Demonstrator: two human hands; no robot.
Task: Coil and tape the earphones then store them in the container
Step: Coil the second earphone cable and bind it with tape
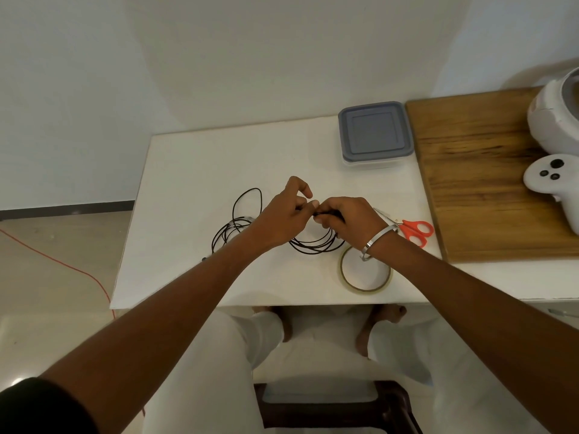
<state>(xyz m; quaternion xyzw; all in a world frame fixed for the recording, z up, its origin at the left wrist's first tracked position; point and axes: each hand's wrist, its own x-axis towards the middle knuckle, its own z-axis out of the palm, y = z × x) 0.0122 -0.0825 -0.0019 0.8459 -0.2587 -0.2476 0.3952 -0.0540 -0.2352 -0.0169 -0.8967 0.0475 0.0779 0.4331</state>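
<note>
1. The left hand point(282, 219) and right hand point(351, 222) meet over the white bench point(188, 170), each with curled fingers pinching the black earphones point(316, 244) cord.
2. Coiled loops hang below the hands; loose loops trail left on the bench.
3. The lidded container point(374, 134) sits at the far edge.
4. A tape roll point(365, 288) and orange scissors point(415, 231) lie near the right wrist.
5. No readable writing shows anywhere.
</note>
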